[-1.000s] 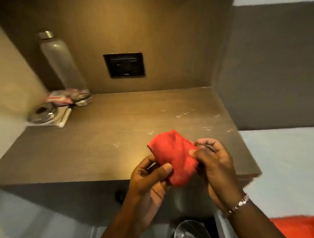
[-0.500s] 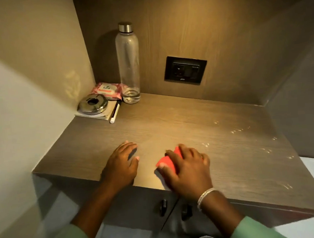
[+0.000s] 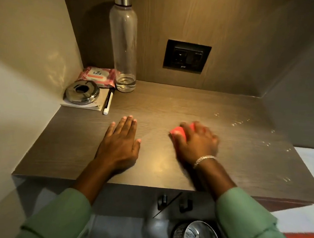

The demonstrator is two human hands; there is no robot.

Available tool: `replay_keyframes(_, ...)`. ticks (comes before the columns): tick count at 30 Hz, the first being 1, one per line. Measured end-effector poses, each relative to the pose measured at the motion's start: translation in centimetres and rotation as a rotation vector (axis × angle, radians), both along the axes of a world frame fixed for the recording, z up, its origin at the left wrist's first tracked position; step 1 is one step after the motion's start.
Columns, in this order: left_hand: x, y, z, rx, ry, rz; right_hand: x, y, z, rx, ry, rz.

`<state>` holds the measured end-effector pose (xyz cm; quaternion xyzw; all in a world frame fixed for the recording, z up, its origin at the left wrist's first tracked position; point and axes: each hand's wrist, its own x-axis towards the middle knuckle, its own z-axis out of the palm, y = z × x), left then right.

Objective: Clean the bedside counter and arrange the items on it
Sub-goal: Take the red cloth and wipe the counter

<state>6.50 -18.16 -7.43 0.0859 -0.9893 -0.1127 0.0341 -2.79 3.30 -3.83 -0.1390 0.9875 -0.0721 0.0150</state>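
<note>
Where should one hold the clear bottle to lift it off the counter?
Grip the clear bottle around its straight middle body, coming from the front right. It stands upright, and the wipes pack crowds its left side.

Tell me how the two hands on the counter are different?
The left hand lies flat and open with fingers stretched out, while the right hand is curled over a red cloth. The left hand holds nothing; the right hand presses the cloth down. The left hand looks sharp, the right hand looks blurry. Only the right wrist wears a silver bracelet. Both rest on the wooden counter and have green sleeves.
</note>
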Motion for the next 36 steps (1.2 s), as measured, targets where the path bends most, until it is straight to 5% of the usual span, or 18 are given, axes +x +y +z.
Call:
replay_keyframes(3,-0.3,-1.0,-0.4,-0.02,0.008,0.002,4.1,-3.3,-0.8,0.037,0.061,0.284)
replay_keyframes(6,-0.5,-1.4,-0.6,-0.032,0.025,-0.001,6.2,2.5,-1.9,0.049,0.12,0.402)
replay_keyframes(10,-0.8,-0.2,-0.8,-0.062,0.022,0.006,1.9,13.8,-0.6,0.071,0.057,-0.008)
replay_keyframes(13,-4.0,3.1,-0.3,-0.045,-0.011,-0.067,-2.1,12.6,0.7,0.036,0.002,-0.265)
replay_keyframes(19,-9.1,7.9,0.2,-0.058,-0.034,-0.211,4.9,8.4,-2.4,0.037,0.144,0.104)
replay_keyframes(27,-11.4,12.5,-0.3,-0.061,-0.008,-0.268,-0.8,24.6,-0.6,0.073,0.061,-0.457)
replay_keyframes(32,-13.0,15.6,-0.4,-0.046,0.015,-0.283,1.9,23.0,-3.4,0.104,0.216,-0.231)
replay_keyframes(36,-13.9,15.9,-0.9,-0.073,0.02,-0.238,-2.6,27.5,-1.8,0.049,0.145,-0.416)
